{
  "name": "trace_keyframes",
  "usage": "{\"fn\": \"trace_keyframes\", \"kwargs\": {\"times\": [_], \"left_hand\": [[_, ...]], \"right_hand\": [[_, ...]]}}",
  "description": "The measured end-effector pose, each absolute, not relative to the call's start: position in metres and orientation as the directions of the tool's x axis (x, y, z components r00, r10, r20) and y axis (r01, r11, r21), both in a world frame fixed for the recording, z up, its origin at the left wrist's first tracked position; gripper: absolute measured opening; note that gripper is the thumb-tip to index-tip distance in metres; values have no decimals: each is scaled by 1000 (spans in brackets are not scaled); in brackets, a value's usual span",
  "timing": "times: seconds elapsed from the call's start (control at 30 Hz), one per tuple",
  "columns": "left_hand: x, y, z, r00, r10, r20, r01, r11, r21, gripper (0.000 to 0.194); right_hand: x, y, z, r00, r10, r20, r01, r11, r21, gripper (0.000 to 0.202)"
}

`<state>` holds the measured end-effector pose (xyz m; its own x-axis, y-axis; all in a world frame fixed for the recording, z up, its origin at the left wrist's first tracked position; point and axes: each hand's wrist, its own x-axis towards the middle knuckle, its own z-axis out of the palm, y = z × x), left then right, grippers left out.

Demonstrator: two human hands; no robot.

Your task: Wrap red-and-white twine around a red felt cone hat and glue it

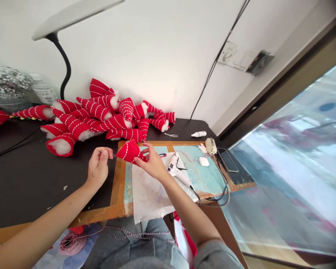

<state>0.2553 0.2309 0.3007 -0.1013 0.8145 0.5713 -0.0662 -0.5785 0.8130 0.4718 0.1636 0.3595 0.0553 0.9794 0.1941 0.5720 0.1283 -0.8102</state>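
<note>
Black worktop (30, 179) against a white wall, with a taped blue cutting mat (201, 175) on it. Right hand (152, 162) over the mat, fingers pinching a small red cone hat (130, 151) with white stripes (held just above the mat's top edge). Left hand (98, 168) close by on the left, fingers curled in loosely, holding nothing. White glue gun (175, 168) lying just beside the right hand. Big pile of finished red striped hats (100, 116) at the back by the wall. Ball of red and white string (70, 243) down on the lap.
</note>
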Motion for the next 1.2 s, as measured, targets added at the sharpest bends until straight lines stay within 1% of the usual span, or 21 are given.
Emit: {"fn": "trace_keyframes", "kwargs": {"times": [0.2,0.3,0.43,0.5,0.63,0.8,0.93,1.03,1.1,1.2], "left_hand": [[260,234,296,-147,908,393,-196,-416,888,31],[260,232,297,-131,942,310,-225,-333,916,30],[261,229,300,-52,970,239,-241,-244,939,42],[262,227,301,-24,976,214,-243,-213,946,50],[265,223,305,-8,988,153,-241,-150,959,59],[267,217,310,0,999,49,-237,-48,970,71],[269,216,313,42,999,-3,-262,14,965,74],[269,216,317,93,995,-28,-291,54,955,83],[269,215,319,154,985,-83,-297,126,946,89],[269,214,320,258,947,-191,-284,263,922,85]], "right_hand": [[475,152,363,49,987,153,616,91,-782,60],[475,149,362,50,990,134,635,72,-769,61],[472,148,359,57,985,160,696,76,-714,63],[470,149,356,52,977,206,730,103,-675,63],[466,149,351,35,952,303,790,160,-592,62],[461,149,354,27,970,240,836,110,-538,65],[463,151,354,29,973,228,850,96,-518,66],[468,154,354,-22,966,259,867,147,-476,68],[472,158,358,-120,948,295,880,239,-411,68],[479,166,371,-278,896,347,870,387,-305,67]]}}
